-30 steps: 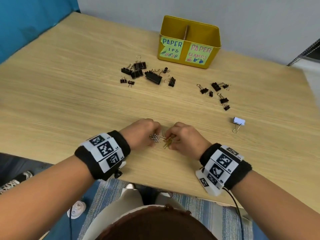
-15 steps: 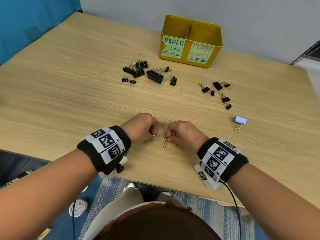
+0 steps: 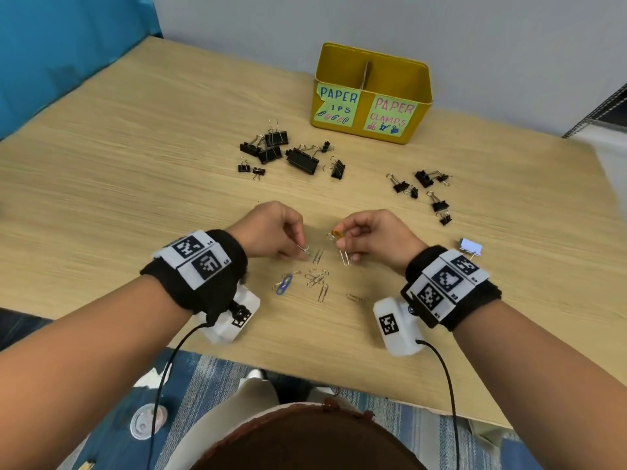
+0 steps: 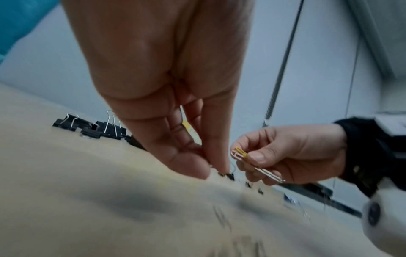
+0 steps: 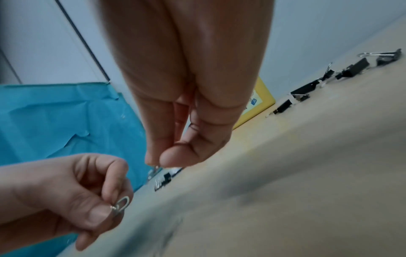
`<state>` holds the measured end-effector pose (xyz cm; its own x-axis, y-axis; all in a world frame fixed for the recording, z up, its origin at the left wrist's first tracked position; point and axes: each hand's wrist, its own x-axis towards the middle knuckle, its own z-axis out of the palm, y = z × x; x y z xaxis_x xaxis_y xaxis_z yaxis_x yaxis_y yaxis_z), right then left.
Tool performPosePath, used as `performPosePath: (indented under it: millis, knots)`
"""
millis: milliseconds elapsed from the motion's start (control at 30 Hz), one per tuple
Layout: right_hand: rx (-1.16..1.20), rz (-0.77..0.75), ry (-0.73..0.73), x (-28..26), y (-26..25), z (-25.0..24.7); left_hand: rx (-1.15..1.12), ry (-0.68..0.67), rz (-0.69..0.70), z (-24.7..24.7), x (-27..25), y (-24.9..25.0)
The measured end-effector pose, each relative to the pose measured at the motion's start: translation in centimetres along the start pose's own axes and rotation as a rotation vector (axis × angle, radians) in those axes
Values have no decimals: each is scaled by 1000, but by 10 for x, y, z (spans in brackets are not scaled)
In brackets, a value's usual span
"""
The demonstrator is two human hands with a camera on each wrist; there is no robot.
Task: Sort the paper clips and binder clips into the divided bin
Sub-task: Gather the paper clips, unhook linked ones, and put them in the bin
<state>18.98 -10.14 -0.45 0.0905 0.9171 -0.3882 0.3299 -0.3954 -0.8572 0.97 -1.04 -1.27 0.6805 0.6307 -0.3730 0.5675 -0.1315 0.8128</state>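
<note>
My left hand (image 3: 288, 244) pinches one silver paper clip (image 3: 303, 249) just above the table; the same clip (image 5: 120, 206) shows between its thumb and forefinger in the right wrist view. My right hand (image 3: 353, 237) pinches a small bunch of paper clips (image 3: 337, 237), one yellow, with a silver one hanging below; the left wrist view shows that bunch (image 4: 243, 156). Several loose paper clips (image 3: 315, 278), one of them blue (image 3: 284, 286), lie on the table below the hands. The yellow divided bin (image 3: 373, 93), labelled for paper clips and paper clamps, stands at the back.
Two groups of black binder clips lie between the hands and the bin, one at centre (image 3: 302, 159) and one to the right (image 3: 431, 191). A white binder clip (image 3: 471, 247) lies beside my right wrist. The table's front edge (image 3: 305, 374) runs just below the wrists.
The hands were together over the clip pile; they have lifted and drawn apart, each carrying clips, and the loose clips left on the table have come into sight.
</note>
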Motion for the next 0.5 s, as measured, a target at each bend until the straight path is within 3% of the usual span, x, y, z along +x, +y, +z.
performPosePath:
  millis: [267, 500]
  knots:
    - [240, -165, 273, 56, -92, -72, -384, 235, 113, -73, 58, 76]
    - [214, -162, 561, 156, -139, -116, -393, 444, 113, -112, 148, 131]
